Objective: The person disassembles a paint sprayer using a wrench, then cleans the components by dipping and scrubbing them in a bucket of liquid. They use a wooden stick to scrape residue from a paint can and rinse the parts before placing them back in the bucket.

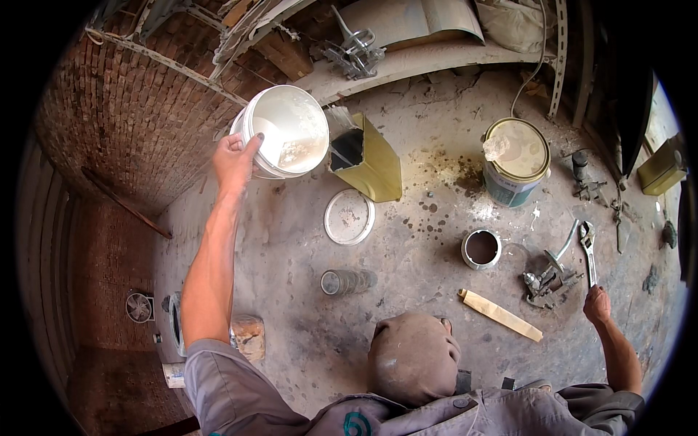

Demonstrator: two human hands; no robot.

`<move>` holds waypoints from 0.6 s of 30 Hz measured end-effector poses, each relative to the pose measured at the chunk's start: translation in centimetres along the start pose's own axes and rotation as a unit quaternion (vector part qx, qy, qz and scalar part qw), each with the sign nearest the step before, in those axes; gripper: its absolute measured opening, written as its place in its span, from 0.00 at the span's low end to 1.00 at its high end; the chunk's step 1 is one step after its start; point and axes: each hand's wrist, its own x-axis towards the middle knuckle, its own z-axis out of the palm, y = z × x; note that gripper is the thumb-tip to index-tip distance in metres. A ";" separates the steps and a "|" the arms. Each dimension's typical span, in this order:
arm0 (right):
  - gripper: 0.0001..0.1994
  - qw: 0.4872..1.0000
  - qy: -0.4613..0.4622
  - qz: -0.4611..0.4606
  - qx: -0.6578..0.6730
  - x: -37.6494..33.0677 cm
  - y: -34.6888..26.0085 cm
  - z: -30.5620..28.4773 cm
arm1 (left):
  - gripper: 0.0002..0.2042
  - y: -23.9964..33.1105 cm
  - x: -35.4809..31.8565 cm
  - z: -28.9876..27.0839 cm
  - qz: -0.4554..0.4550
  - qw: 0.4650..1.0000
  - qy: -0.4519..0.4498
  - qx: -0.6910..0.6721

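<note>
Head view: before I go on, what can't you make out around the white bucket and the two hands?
- White bucket: its far side and base are hidden behind its own rim; left hand grips that rim.
- Yellow can: its inside is dark shadow, contents unreadable.
- Right hand: by the wrench, but touch is too small to tell.
- Floor nearest the person: hidden by the knee.

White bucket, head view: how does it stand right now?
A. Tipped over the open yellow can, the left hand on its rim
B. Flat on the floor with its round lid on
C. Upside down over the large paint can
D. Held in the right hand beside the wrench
A: the left hand grips the rim of the white bucket, which is tilted toward the open yellow can; the round lid lies on the floor.
</note>
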 end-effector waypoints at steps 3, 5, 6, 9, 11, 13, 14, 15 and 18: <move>0.03 1.000 -0.006 0.004 -0.006 -0.1 -0.1 -0.4 | 0.27 0.2 -0.1 0.2 0.000 1.000 0.001 0.002; 0.03 1.000 -0.011 0.008 -0.010 -0.1 -0.4 -0.6 | 0.28 0.3 -0.1 0.2 0.000 1.000 0.003 0.004; 0.03 1.000 -0.012 0.010 -0.011 -0.1 -0.5 -0.7 | 0.28 0.3 -0.1 0.2 -0.001 1.000 0.002 0.006; 0.03 1.000 -0.012 0.011 -0.012 -0.1 -0.7 -1.0 | 0.28 0.4 -0.1 0.3 -0.003 1.000 0.002 0.009; 0.03 1.000 -0.010 0.010 -0.013 -0.1 -0.7 -1.1 | 0.28 0.3 -0.1 0.4 -0.002 1.000 0.003 0.007; 0.03 1.000 -0.006 0.008 -0.015 -0.2 -0.6 -1.2 | 0.28 0.3 -0.3 0.4 0.001 1.000 0.004 0.002; 0.03 1.000 0.000 0.002 -0.009 -0.2 -0.4 -1.2 | 0.27 0.2 -0.3 0.4 -0.010 1.000 0.002 -0.001; 0.03 1.000 0.006 -0.003 -0.004 -0.3 -0.2 -1.2 | 0.26 0.0 -0.3 0.3 -0.022 1.000 0.000 -0.005; 0.03 1.000 0.013 0.002 0.001 -0.4 -0.4 -0.8 | 0.23 -0.8 -0.6 -1.6 -0.110 0.991 0.018 -0.075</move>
